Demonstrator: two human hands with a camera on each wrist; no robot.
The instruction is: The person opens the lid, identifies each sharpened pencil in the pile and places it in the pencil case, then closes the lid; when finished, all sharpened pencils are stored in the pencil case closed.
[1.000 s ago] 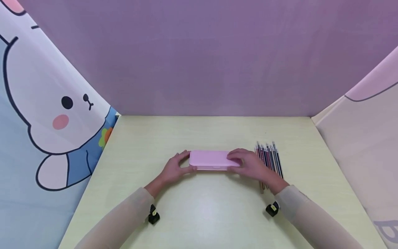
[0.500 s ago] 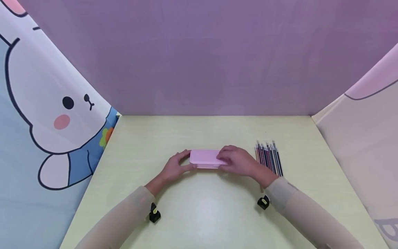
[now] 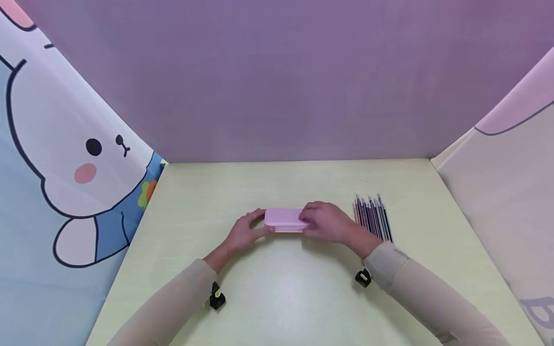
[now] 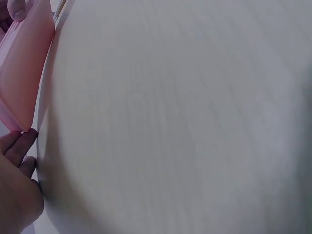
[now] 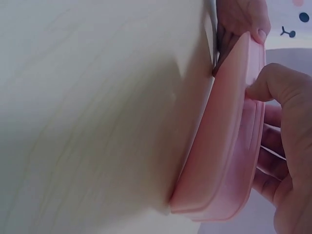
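A pink pencil case [image 3: 283, 217] lies lengthwise across the middle of the table, its lid down. Its long side wall faces the right wrist camera. My left hand [image 3: 242, 234] holds the left end, thumb at the front corner and fingers reaching round behind. Over the right half, my right hand [image 3: 326, 222] grips the case, hiding that end in the head view. In the right wrist view its thumb presses the front edge of the lid, near the latch, while curled fingers lie on the top of the pencil case [image 5: 222, 146].
Several striped pencils [image 3: 375, 218] lie side by side to the right of the case, partly behind the right forearm. Black wrist cameras [image 3: 218, 296] hang under both sleeves. A purple panel [image 3: 298, 86] rises behind the table [image 3: 277, 293], with printed cloth at both sides.
My right hand has slid left along the case, from its right end toward its middle. The left hand has stayed on the left end. The pencils lie as before.
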